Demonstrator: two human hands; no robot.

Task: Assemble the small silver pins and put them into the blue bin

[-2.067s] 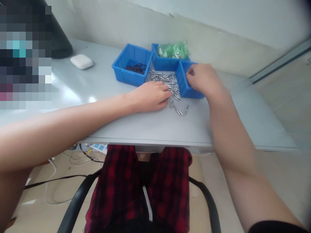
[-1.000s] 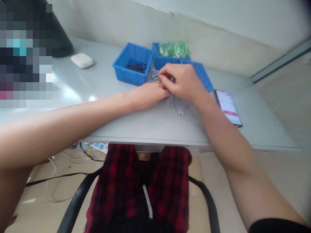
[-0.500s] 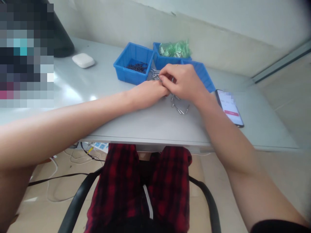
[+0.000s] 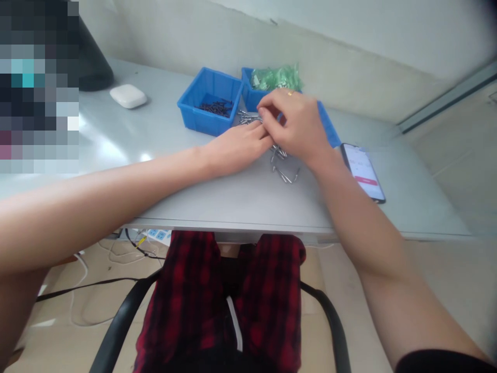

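Silvery metal pieces, thin like screws or nails [image 4: 284,175], lie on the grey table [image 4: 233,202], partly hidden by my hands. My left hand [image 4: 240,145] rests palm down over the pile, its fingers stretched out and pointing right. Just right of it, my right hand [image 4: 293,122] is bent over the pile with thumb and index finger pinched together beside the left fingertips; what they hold, if anything, is too small to make out. Dark screws [image 4: 217,108] lie in the left blue bin [image 4: 198,122].
A second blue bin [image 4: 250,96] at the back holds a green plastic bag [image 4: 277,77]. Behind my right hand stands a third blue bin [image 4: 328,124]. A phone [image 4: 365,173] lies at the right, a white case [image 4: 128,96] at the left.
My left hand has flattened and its fingers are more stretched out. My right hand has risen slightly, its thumb and index finger still together. The view has shifted a little.
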